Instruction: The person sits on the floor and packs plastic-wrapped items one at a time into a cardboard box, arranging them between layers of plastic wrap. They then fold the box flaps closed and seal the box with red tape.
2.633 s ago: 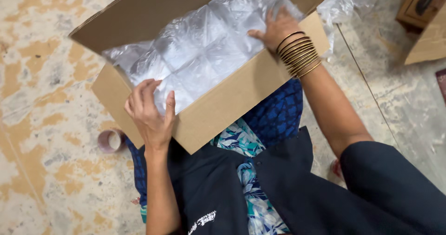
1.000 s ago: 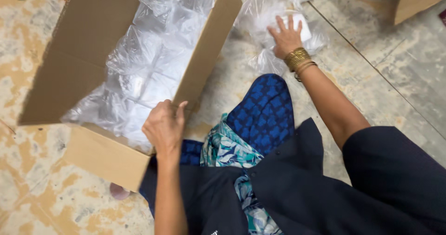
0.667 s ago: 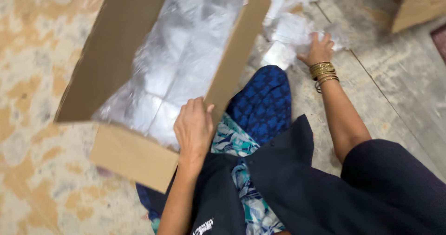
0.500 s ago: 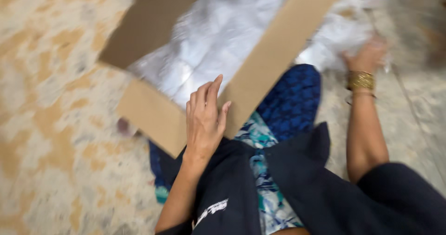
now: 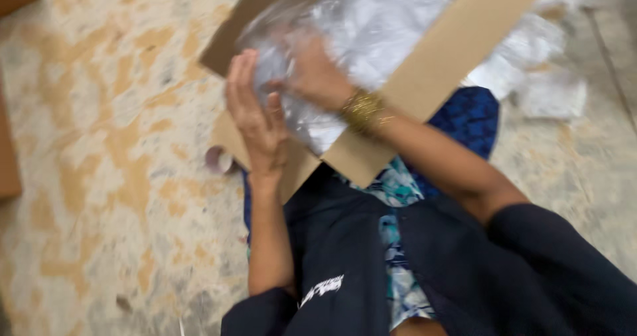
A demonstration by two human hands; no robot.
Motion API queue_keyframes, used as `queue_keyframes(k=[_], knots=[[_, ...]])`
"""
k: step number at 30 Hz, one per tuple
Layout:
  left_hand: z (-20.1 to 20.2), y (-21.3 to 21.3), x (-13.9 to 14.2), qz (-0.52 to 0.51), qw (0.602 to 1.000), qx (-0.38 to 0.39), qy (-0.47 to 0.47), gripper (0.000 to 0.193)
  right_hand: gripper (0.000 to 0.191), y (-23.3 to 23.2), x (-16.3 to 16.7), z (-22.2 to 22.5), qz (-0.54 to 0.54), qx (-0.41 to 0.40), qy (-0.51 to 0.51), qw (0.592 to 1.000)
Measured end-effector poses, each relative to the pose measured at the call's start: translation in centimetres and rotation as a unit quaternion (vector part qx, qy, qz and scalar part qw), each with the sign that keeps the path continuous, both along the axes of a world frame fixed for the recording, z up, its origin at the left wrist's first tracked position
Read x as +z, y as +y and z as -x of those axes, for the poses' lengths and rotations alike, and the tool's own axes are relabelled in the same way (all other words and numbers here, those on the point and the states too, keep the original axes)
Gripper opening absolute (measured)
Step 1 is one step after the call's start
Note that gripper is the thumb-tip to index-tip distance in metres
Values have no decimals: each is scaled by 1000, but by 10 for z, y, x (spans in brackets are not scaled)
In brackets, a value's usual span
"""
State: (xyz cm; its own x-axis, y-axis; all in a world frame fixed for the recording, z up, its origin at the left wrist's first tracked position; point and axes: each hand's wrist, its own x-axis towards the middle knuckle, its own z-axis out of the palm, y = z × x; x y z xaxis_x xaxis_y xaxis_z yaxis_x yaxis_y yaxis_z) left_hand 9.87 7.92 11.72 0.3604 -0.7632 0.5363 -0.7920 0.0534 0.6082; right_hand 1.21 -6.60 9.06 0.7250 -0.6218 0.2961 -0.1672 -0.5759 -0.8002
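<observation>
On the far left, the floor (image 5: 99, 176) was speckled tan and grey. A small roll of tape (image 5: 217, 159) lay there, just below and to the left of the left fingers.

The left hand (image 5: 255, 120) stood up on its edge at the near corner of the cardboard box (image 5: 424, 70). Its fingers (image 5: 240, 77) were stretched out long and close together, not curled. The palm pressed against a clear plastic packet (image 5: 279, 77) at the box's corner. It looked like a flat push more than a pinch, so the hand was spread wide and steadied the packet from the left side.

Just right of those fingers came the right hand (image 5: 312, 77). It reached over the near wall of the box and lay on the same shiny packet. The picture was blurry there, so I cannot tell if those fingers were closed around the plastic or just resting on it. Gold bangles (image 5: 363, 109) sat on that wrist.

To do this step well, I think both hands should squeeze the packet gently from each side. The plastic looked slippery, so a slow, even hold would work best. The box leaned on the person's lap, so it should be kept from tipping.

Beyond the fingers, the box was full of more clear plastic packets (image 5: 398, 24). Farther right, past the box wall, some loose packets (image 5: 537, 77) lay on the floor, well apart from both hands.
</observation>
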Motion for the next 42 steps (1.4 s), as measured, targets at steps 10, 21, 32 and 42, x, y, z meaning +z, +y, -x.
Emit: queue_keyframes(k=[10, 21, 32, 42], knots=[[-16, -34, -39, -212, 960, -50, -176, 52, 32, -74, -108, 242, 26, -360, -175, 916], [-16, -35, -15, -223, 960, -66, -153, 42, 94, -80, -193, 460, -110, -544, 447, 701], [92, -10, -3, -69, 911, -282, 292, 89, 69, 0, -53, 345, -211, -345, -178, 897], [58, -40, -38, -69, 737, -349, 575, 119, 66, 50, 44, 187, -62, -70, -117, 989]])
